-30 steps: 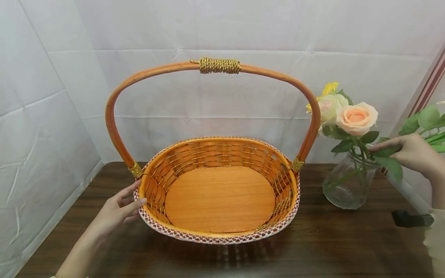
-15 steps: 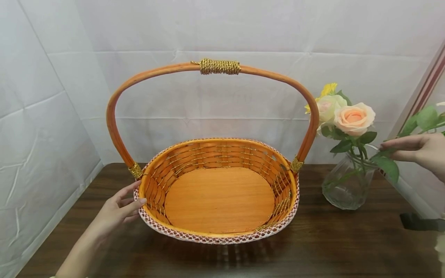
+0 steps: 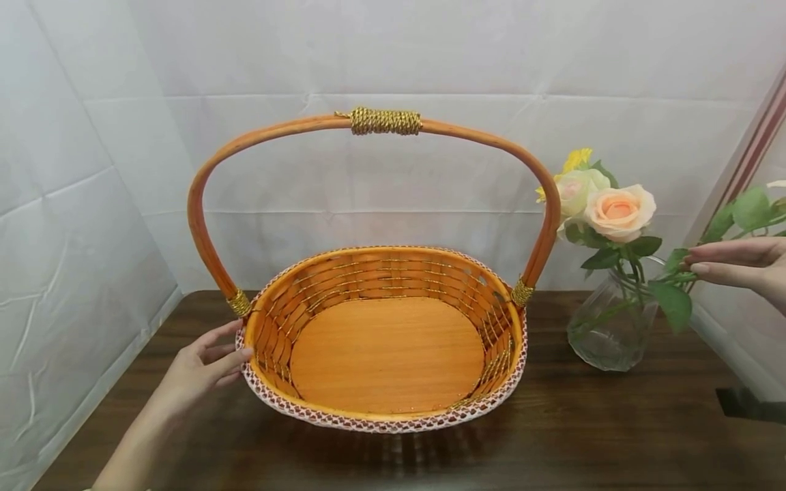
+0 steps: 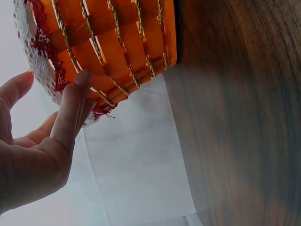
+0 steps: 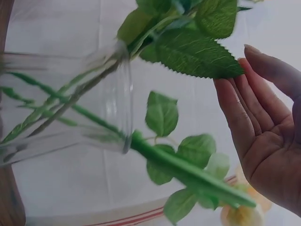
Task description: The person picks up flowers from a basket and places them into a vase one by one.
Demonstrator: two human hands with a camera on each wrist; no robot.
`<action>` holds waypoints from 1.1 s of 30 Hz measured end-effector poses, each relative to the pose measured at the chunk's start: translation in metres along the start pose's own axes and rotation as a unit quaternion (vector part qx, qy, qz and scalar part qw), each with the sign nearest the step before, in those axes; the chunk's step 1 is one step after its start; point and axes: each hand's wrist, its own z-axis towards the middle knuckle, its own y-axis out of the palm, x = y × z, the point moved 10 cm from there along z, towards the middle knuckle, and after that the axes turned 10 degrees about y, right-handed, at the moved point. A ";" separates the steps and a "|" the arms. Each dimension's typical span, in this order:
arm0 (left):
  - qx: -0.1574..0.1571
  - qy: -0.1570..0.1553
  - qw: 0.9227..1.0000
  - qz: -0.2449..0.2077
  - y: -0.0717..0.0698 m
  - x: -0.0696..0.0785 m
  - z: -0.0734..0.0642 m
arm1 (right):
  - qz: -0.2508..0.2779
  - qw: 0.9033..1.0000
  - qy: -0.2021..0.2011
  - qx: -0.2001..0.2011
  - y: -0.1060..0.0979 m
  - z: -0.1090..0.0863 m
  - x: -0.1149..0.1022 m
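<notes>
My left hand [image 3: 193,372] is at the left rim of an orange woven basket [image 3: 387,417] with a tall arched handle. The left wrist view has its loosely extended fingers [image 4: 66,113] against the basket's outer side, with the thumb apart from the lace trim. To the right, a clear glass vase [image 3: 604,344] bears a peach rose [image 3: 620,213], a pale rose [image 3: 577,192] and a yellow flower [image 3: 577,160]. My right hand [image 3: 749,267] is beside the vase mouth. Its straight fingers meet the tip of a serrated green leaf [image 5: 193,54], the thumb standing off.
The dark wooden table [image 3: 583,436] lies beneath basket and vase. A white fabric backdrop [image 3: 381,177] hangs behind and at the left. More green leaves [image 3: 752,208] reach in from the right edge, above a black object [image 3: 752,406] near the table's right side.
My right hand has drawn back to the right from the vase mouth toward the leaf. The left hand has shifted slightly outward at the rim. Basket and vase stay in place.
</notes>
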 end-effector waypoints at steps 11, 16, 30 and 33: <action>0.021 0.027 0.999 0.020 -0.017 0.007 0.000 | 0.082 0.995 -0.062 -0.019 0.017 -0.022 -0.040; 0.032 0.045 0.998 0.039 -0.027 0.017 0.001 | 0.114 0.989 -0.091 -0.037 0.032 -0.030 -0.062; 0.030 0.085 0.989 0.113 -0.026 0.056 0.011 | 0.163 0.972 -0.119 -0.123 0.078 -0.049 -0.111; 0.031 0.096 0.982 0.157 -0.023 0.065 0.012 | 0.130 0.976 -0.121 -0.130 0.090 -0.050 -0.117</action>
